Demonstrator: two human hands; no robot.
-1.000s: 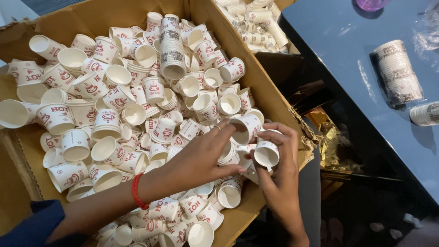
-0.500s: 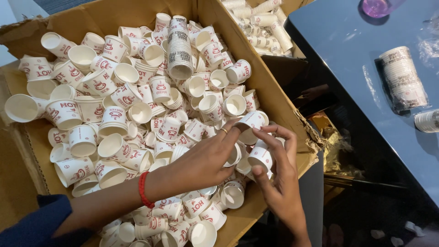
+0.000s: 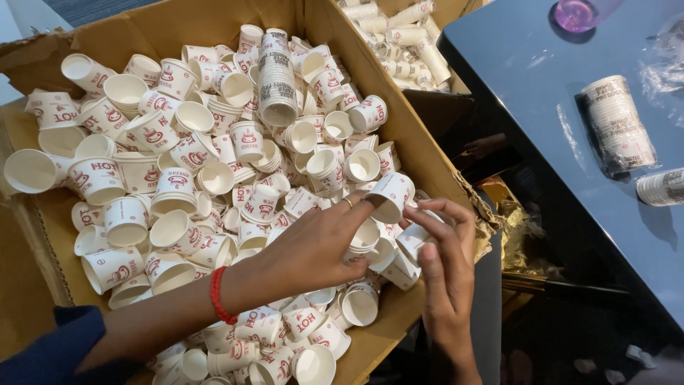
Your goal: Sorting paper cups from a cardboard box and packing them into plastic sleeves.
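A large cardboard box (image 3: 420,146) is filled with several small white paper cups with red print. My left hand (image 3: 313,246), with a red bracelet on the wrist, reaches across the pile to the box's right side. Its fingers are closed around a paper cup (image 3: 365,237), and the index fingertip touches another cup (image 3: 392,192). My right hand (image 3: 445,267) is beside it at the box's right wall and pinches a small cup (image 3: 413,242) between thumb and fingers.
A tall nested stack of cups (image 3: 276,78) lies on the pile at the back. A second box with cup stacks (image 3: 406,32) stands behind. A dark blue table (image 3: 541,93) at the right carries wrapped cup stacks (image 3: 617,125) and a purple object (image 3: 574,13).
My left index finger has stretched out onto a cup near the box wall. Both hands stay at the same spot by the right side of the box.
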